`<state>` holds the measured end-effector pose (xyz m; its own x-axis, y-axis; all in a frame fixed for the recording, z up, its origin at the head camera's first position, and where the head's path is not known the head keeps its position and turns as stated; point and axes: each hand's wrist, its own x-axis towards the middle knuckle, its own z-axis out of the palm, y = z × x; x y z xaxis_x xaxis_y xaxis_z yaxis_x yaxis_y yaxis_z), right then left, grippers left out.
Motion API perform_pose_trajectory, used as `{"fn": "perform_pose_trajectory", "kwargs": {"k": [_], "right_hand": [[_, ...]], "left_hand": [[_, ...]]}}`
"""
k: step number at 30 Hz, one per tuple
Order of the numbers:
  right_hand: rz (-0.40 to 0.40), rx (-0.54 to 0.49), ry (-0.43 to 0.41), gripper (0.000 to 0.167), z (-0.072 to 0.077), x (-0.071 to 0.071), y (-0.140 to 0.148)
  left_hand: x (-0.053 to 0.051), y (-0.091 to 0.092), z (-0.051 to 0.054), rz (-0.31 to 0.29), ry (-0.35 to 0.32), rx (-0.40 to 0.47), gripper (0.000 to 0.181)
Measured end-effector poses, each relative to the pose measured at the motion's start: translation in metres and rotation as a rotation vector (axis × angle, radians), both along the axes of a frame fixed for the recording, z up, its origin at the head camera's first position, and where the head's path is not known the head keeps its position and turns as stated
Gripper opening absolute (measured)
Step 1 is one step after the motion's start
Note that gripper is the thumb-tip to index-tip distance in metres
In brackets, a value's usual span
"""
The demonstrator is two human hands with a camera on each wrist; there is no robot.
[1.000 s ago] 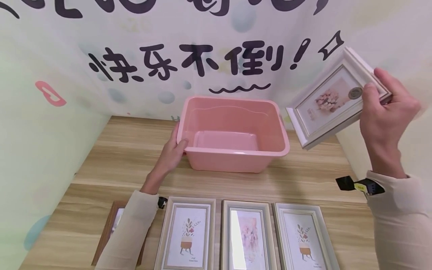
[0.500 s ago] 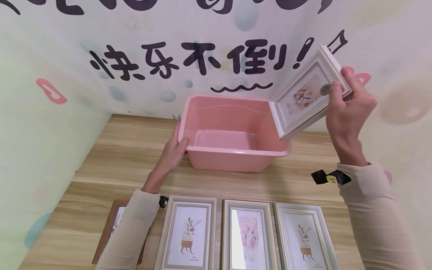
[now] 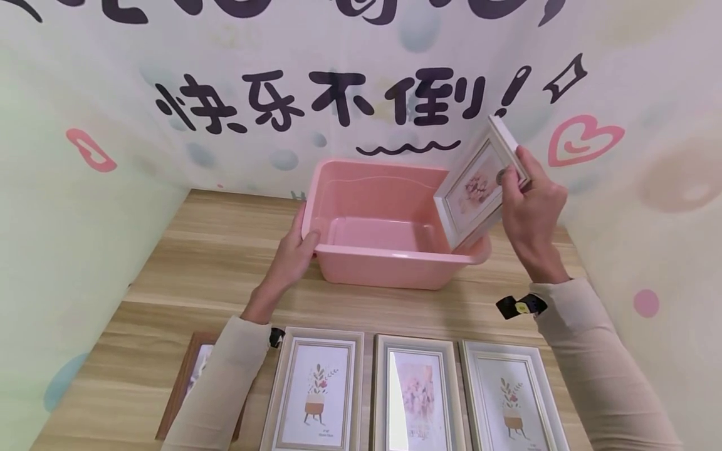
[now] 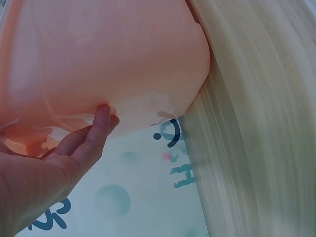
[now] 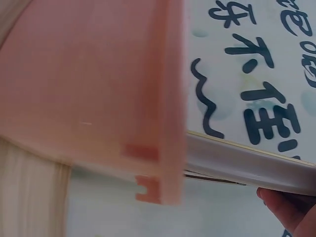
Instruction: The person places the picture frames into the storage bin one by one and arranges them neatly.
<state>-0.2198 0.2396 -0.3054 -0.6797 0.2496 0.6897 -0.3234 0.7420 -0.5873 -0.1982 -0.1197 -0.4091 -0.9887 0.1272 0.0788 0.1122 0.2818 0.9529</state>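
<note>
A pink plastic tub (image 3: 389, 269) stands on the wooden table near the back wall. My left hand (image 3: 293, 254) grips its left rim, thumb over the top; in the left wrist view the fingers (image 4: 101, 123) lie against the tub's outer side (image 4: 113, 59). My right hand (image 3: 533, 210) pinches the upper right edge of a white picture frame (image 3: 474, 188) with a pink flower print. Tilted, the frame's lower end reaches over the tub's right part. In the right wrist view the frame's edge (image 5: 247, 160) appears behind the tub's rim (image 5: 173, 98).
In a row along the table's front lie three pale picture frames (image 3: 313, 388), (image 3: 417, 394), (image 3: 513, 398). A brown picture frame (image 3: 183, 388) lies left of them, partly under my left sleeve (image 3: 225, 376). A printed wall sheet (image 3: 254, 156) hangs behind the tub.
My right hand has carried the white picture frame leftward and down, from right of the tub to over its right part. The left hand keeps its grip on the rim.
</note>
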Motion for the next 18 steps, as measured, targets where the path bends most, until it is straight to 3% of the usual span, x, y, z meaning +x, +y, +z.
{"fn": "perform_pose_trajectory", "kwargs": {"k": [13,18], "right_hand": [[0.014,0.14,-0.106,0.039,-0.038,-0.004,-0.003],[0.02,0.181,-0.151,0.04,-0.049,-0.005,-0.005]], "left_hand": [[-0.002,-0.001,-0.003,-0.01,0.015,-0.001,0.064],[0.001,0.001,0.005,-0.01,-0.016,-0.008,0.065]]}}
